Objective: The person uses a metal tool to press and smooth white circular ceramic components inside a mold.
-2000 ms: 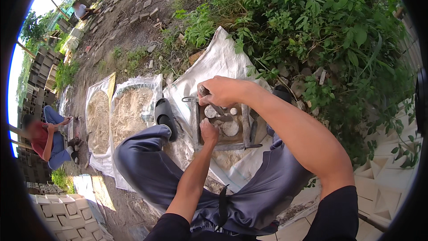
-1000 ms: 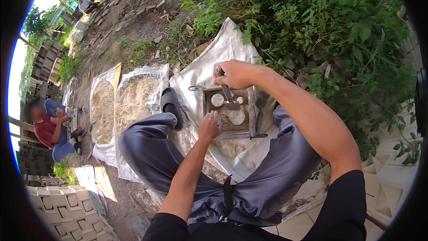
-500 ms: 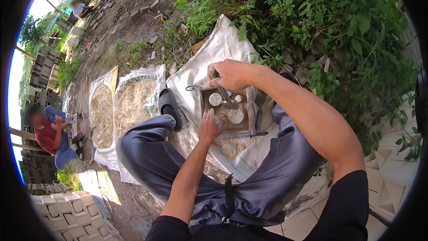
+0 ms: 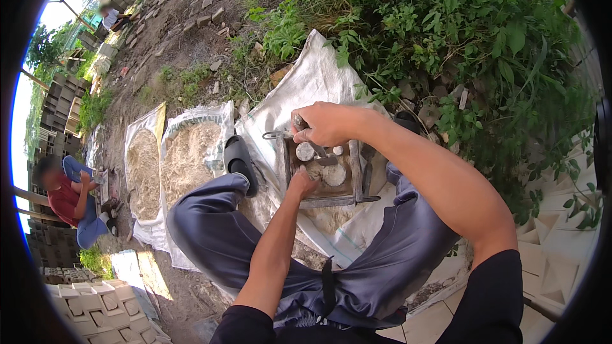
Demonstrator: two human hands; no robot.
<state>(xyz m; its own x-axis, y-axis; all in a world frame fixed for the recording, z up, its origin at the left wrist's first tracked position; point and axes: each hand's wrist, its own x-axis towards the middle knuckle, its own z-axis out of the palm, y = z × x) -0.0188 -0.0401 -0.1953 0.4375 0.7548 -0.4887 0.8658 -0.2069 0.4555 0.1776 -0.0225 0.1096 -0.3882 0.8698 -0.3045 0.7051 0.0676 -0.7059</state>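
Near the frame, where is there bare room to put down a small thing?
Beyond the frame, the white sheet looks bare, with stony soil at its left and plants at its right. Inside it is crowded: pale discs, the left hand, and the tool the right hand grips.

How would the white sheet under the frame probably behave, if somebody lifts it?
The white sheet would probably hang floppy, since it lies in soft folds. It would likely resist lifting, because the frame rests on it. Pale grit near the frame's lower edge might slide off.
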